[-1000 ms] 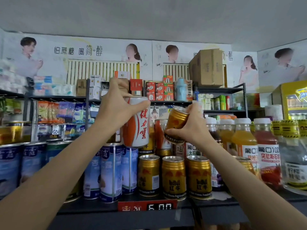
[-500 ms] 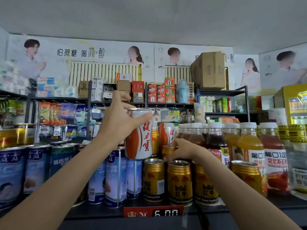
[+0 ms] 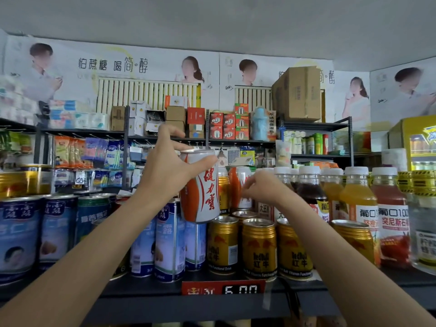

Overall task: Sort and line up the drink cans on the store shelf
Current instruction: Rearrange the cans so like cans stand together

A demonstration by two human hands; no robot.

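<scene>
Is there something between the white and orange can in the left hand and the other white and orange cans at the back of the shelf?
Yes. The right hand reaches in front of the white-and-orange cans at the back, and gold Red Bull cans fill the front row below the held can.

White-and-orange can [image 3: 200, 187] up in the air, upright-ish, above gold cans [image 3: 259, 249] and blue-white cans [image 3: 168, 241] standing on shelf [image 3: 146, 289].

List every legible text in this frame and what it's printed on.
"5.00": price tag on shelf edge.
"RedBull 红牛": gold cans.
"健力寶": white-orange can in left hand.
"怕蔗糖 喝简·醇": wall poster.
"葡口100": juice bottle.
Blue cans, small boxes: too blurred to read.
</scene>
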